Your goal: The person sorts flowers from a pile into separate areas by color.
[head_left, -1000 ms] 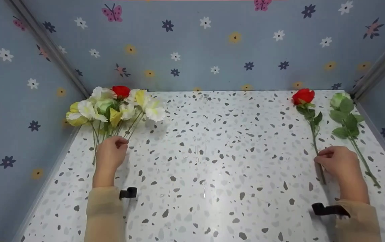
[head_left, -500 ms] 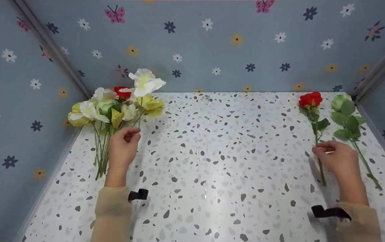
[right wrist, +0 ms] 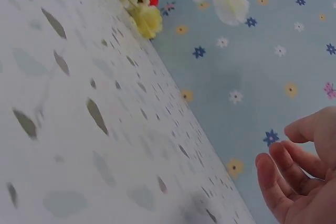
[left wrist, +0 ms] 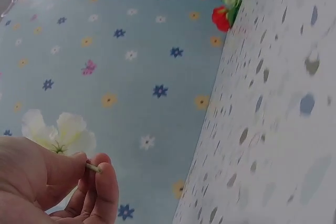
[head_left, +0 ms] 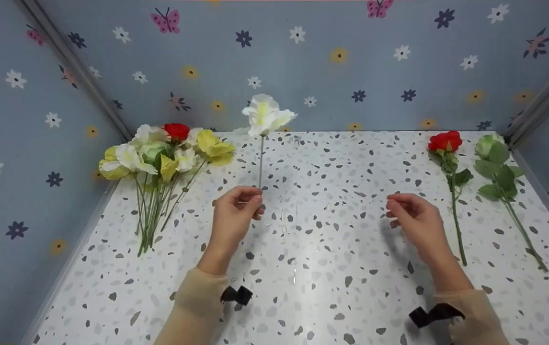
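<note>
My left hand (head_left: 236, 213) pinches the thin stem of a white artificial flower (head_left: 265, 117) between thumb and fingers, its bloom upright in front of the back wall. In the left wrist view the stem's cut end (left wrist: 94, 167) pokes out between thumb and forefinger. My right hand (head_left: 418, 223) hovers to the right of the middle with fingers loosely bent; the right wrist view shows a gap between its thumb and fingers (right wrist: 266, 169), with nothing held. Beyond it, a red rose (head_left: 445, 142) and a pale green rose (head_left: 486, 145) lie side by side, leaves on their stems.
A bunch of white, yellow, green and red flowers (head_left: 152, 152) lies at the back left, stems toward the front. The speckled white table (head_left: 322, 287) is enclosed by blue flower-patterned panels (head_left: 284, 62) at the back and sides.
My left hand has lifted the white flower out of the bunch and carried it right, to the middle. My right hand has let go of the red rose, now shifted slightly right, and moved left.
</note>
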`<act>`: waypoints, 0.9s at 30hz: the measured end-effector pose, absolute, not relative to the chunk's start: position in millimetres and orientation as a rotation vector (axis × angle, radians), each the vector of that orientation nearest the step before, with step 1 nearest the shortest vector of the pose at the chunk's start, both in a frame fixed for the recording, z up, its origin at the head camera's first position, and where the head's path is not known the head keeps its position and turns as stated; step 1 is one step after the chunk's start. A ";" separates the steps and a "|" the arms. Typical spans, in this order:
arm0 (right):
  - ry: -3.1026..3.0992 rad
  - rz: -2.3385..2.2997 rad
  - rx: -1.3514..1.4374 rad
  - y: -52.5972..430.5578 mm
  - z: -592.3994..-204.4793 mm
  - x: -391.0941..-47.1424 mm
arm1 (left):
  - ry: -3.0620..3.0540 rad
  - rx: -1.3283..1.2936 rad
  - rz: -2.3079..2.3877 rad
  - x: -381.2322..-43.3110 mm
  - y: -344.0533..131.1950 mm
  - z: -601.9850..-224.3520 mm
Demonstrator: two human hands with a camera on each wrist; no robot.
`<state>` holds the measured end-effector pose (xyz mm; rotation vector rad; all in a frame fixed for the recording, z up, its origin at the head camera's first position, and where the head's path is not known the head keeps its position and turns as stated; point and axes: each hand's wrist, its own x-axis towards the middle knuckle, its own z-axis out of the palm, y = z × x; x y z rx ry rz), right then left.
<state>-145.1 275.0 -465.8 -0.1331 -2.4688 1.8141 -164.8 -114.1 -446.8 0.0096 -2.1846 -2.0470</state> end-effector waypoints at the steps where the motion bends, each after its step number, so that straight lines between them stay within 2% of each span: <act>1: -2.441 1.862 -0.118 267.2 -467.6 -144.1 | -2.184 -0.026 -2.081 -162.0 -106.6 -447.0; 14: -2.346 2.056 0.166 189.6 -484.7 -120.9 | -2.342 -0.394 -2.270 -121.4 -31.2 -469.2; 27: -2.269 2.078 0.165 176.1 -480.5 -112.2 | -2.428 -0.520 -2.259 -112.9 -15.8 -482.0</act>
